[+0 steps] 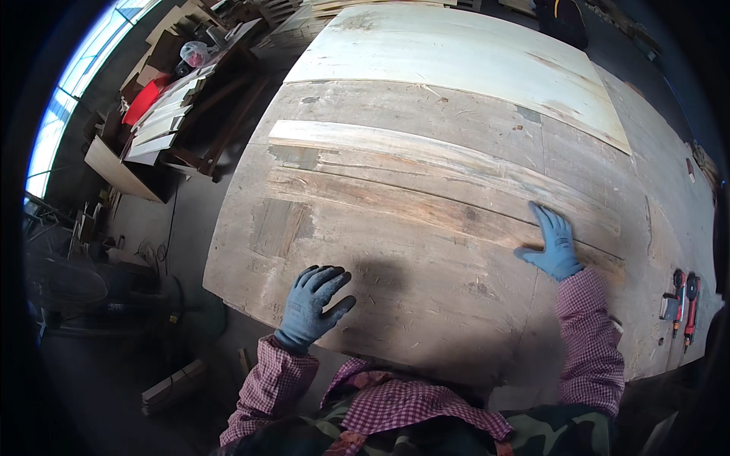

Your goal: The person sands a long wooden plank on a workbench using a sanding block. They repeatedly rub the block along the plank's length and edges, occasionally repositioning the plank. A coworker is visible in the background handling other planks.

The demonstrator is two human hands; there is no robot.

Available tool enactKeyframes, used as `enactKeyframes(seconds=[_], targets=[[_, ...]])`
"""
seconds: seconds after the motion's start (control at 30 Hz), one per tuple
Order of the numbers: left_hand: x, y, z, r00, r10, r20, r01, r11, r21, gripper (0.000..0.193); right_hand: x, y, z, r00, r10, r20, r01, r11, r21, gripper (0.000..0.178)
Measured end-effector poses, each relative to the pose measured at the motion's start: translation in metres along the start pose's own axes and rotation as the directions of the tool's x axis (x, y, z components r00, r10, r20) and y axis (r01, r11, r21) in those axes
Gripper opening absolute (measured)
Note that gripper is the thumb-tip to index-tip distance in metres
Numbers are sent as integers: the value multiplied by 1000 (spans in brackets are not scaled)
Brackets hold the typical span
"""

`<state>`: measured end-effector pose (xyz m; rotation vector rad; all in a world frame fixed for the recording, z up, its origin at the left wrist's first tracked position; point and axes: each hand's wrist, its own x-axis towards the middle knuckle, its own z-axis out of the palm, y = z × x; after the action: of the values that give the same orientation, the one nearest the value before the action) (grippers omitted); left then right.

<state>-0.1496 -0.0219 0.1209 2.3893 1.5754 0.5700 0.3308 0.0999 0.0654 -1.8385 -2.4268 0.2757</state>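
Observation:
My right hand (555,247), in a blue work glove, rests with spread fingers over the right part of a long brown wooden board (395,204). The thumb points left and the fingers reach across the board's far edge. Just beyond lies a second long board (426,152), paler at its left end, with a narrow dark gap between the two. My left hand (310,304), also gloved, hovers at the worktable's near left edge with its fingers apart and nothing in it. Both boards lie flat on the large wooden worktable (395,296).
A wide pale plywood sheet (456,57) covers the table's far side. Red-handled tools (690,308) lie at the right edge beside a small dark box (669,307). At left, a bench carries wood strips (163,121) and a red basin (143,101). A fan (72,285) stands at lower left.

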Motion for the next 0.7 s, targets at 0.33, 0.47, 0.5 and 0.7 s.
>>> enactKeyframes(seconds=[0.33, 0.47, 0.5, 0.7], targets=[[58, 44, 30, 966, 242, 87, -248, 967, 66, 70, -68, -16, 42, 997, -52, -64, 62, 985, 161, 82], [81, 47, 60, 929, 253, 271, -297, 945, 137, 86, -133, -8, 25, 992, 19, -126, -22, 999, -28, 84], [85, 47, 64, 927, 264, 267, -308, 941, 139, 87, -153, -6, 16, 954, 148, -261, -155, 988, -4, 86], [81, 28, 102, 919, 211, 333, -277, 946, 166, 103, -286, 58, 11, 248, 916, -315, -966, 210, -153, 95]])
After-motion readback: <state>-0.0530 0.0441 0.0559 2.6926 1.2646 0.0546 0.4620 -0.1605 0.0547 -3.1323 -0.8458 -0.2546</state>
